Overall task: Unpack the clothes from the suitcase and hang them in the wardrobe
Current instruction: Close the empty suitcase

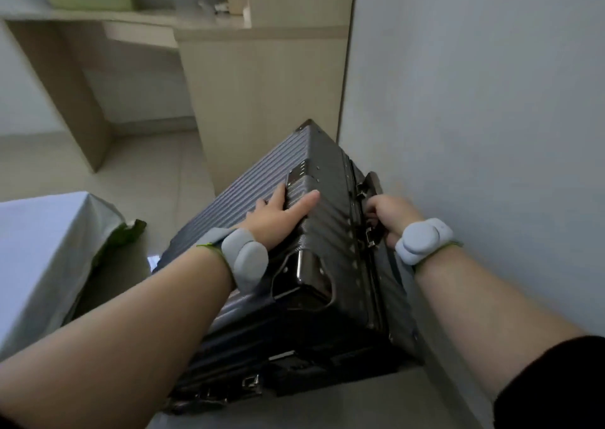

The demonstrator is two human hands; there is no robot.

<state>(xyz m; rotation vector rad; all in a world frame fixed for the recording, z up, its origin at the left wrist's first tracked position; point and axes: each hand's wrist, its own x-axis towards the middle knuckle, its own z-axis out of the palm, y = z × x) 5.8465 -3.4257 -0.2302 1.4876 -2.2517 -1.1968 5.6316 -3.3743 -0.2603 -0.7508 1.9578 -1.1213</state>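
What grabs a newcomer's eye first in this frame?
The dark ribbed suitcase fills the centre, closed, beside the white wall. The left hand lies flat on its ribbed shell, while the right hand grips the side handle next to the wall. A grey wristband sits on each wrist.

The pale tiled floor (pixel 147 166) bears a dark ribbed suitcase (pixel 229 206) by the wall (pixel 458 101) and a bed (pixel 39 248).

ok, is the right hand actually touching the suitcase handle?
Touching. The head view shows the right hand with its fingers curled round the suitcase handle, with no gap between them.
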